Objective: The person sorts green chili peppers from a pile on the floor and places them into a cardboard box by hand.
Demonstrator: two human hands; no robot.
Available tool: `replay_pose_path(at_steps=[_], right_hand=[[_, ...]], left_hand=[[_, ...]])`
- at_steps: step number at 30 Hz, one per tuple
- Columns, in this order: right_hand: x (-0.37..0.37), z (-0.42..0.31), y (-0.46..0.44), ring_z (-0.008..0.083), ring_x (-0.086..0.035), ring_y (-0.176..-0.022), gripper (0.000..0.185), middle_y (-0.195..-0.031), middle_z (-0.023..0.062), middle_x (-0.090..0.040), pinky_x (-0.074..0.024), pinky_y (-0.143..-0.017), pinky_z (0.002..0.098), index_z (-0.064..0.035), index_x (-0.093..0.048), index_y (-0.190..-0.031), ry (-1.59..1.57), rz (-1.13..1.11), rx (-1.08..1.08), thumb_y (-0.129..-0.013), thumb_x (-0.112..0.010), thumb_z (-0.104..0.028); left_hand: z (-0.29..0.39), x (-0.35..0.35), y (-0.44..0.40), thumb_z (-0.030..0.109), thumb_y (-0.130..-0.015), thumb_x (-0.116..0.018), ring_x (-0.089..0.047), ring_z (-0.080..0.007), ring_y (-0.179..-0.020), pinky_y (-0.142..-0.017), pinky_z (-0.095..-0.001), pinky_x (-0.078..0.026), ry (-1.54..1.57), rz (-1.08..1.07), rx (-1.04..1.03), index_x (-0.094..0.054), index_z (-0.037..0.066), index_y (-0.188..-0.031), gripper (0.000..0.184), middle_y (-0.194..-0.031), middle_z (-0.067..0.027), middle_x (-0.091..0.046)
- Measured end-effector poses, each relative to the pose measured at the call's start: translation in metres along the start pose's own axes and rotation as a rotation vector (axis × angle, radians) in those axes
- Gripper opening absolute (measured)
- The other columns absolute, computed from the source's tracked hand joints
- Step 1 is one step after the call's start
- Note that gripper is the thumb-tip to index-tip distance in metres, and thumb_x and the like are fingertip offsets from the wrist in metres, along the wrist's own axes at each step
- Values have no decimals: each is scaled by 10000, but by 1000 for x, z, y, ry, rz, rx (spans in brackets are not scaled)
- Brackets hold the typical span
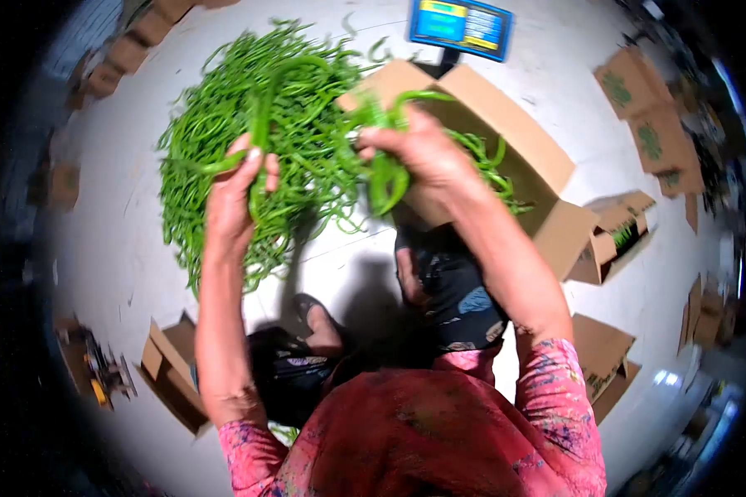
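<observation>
A big heap of long green chili peppers point(224, 108) lies on the floor in front of me. Over the heap, my left hand point(239, 186) is closed round a few green chili peppers point(261, 124) that stick out above and below the fingers. My right hand point(410, 145) grips a small bunch of green chili peppers point(385, 182), partly smeared by motion, at the near left edge of an open cardboard box point(506, 112). More chili peppers point(481, 157) show inside that box, partly hidden behind my right forearm.
A scale display point(461, 29) stands behind the box. Smaller open cartons sit at right point(617, 236), lower right point(601, 356) and lower left point(170, 373). Flattened cardboard point(651, 124) lies farther right, with a row of boxes point(128, 54) at upper left. My feet point(319, 323) are between heap and box.
</observation>
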State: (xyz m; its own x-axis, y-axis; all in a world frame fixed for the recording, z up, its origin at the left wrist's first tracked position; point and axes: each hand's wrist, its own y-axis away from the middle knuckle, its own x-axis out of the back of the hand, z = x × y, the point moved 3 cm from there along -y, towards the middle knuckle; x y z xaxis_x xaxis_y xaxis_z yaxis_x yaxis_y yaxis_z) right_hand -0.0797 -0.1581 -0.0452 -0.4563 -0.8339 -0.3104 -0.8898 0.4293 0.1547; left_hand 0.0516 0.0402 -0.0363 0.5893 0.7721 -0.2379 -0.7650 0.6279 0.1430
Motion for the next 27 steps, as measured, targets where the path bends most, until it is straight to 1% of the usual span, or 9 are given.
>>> replay_pose_path(at_steps=[3, 6, 8, 10, 12, 16, 18, 23, 27], right_hand=[[-23, 7, 12, 148, -588, -795, 518, -927, 71, -611, -501, -750, 286, 46, -469, -1252, 76, -107, 6, -825, -684, -152], [-48, 40, 16, 164, -579, -758, 370, -850, 79, -614, -469, -717, 296, 27, -509, -1124, 99, -193, -204, -813, -654, -110], [-56, 58, 24, 170, -567, -780, 248, -815, 77, -606, -457, -719, 307, -4, -565, -1015, 124, -330, -144, -850, -612, -182], [-37, 51, 44, 163, -560, -828, 259, -876, 85, -607, -453, -734, 311, -13, -581, -1045, 130, -473, 208, -899, -599, -226], [-43, 42, 40, 245, -518, -1086, 505, -1151, 217, -582, -393, -946, 350, 55, -513, -1206, 94, -433, 37, -821, -618, -255], [-37, 54, 16, 214, -537, -1081, 492, -1178, 150, -580, -438, -925, 333, 21, -479, -1287, -32, -296, 112, -846, -613, -151], [-32, 29, 9, 182, -569, -1037, 468, -1167, 93, -583, -484, -889, 312, 4, -454, -1324, -123, -249, 35, -899, -614, -108], [-31, -5, 19, 163, -604, -922, 649, -1049, 115, -607, -501, -855, 280, -7, -281, -1426, -432, -198, -44, -887, -637, -61], [-43, -1, 14, 176, -603, -960, 693, -1056, 119, -603, -485, -893, 289, -17, -225, -1451, -435, -248, 5, -896, -636, -74]], left_hand=[[41, -45, -13, 166, -958, -546, -515, -90, -680, -609, -221, -418, -241, -138, -171, -477, -15, -1332, 421, -798, -18, -576], [77, -114, -8, 280, -969, -541, -514, -71, -696, -630, -209, -421, -468, -289, -240, -521, 27, -1321, 435, -797, 5, -563], [76, -154, -15, 279, -965, -538, -529, -73, -717, -640, -216, -442, -586, -442, -287, -546, 46, -1306, 413, -809, -5, -576], [58, -183, -28, 201, -925, -564, -589, -144, -778, -693, -275, -486, -650, -638, -270, -552, 65, -1302, 401, -883, -65, -629], [30, -200, -36, 152, -880, -604, -618, -210, -870, -772, -330, -500, -796, -672, -615, -556, 59, -1286, 420, -988, -127, -641], [40, -193, -27, 88, -827, -635, -619, -242, -955, -841, -337, -497, -912, -538, -771, -583, 40, -1234, 413, -1080, -146, -628], [59, -164, -16, 77, -837, -628, -618, -214, -958, -844, -314, -496, -798, -408, -657, -596, 25, -1209, 377, -1068, -128, -624], [74, -77, 17, 185, -902, -615, -600, -122, -844, -729, -247, -459, -587, -28, -273, -632, 27, -1146, 292, -931, -35, -651], [38, -37, 36, 203, -891, -644, -559, -74, -773, -656, -216, -428, -448, 30, -131, -634, 34, -1109, 276, -881, -4, -628]])
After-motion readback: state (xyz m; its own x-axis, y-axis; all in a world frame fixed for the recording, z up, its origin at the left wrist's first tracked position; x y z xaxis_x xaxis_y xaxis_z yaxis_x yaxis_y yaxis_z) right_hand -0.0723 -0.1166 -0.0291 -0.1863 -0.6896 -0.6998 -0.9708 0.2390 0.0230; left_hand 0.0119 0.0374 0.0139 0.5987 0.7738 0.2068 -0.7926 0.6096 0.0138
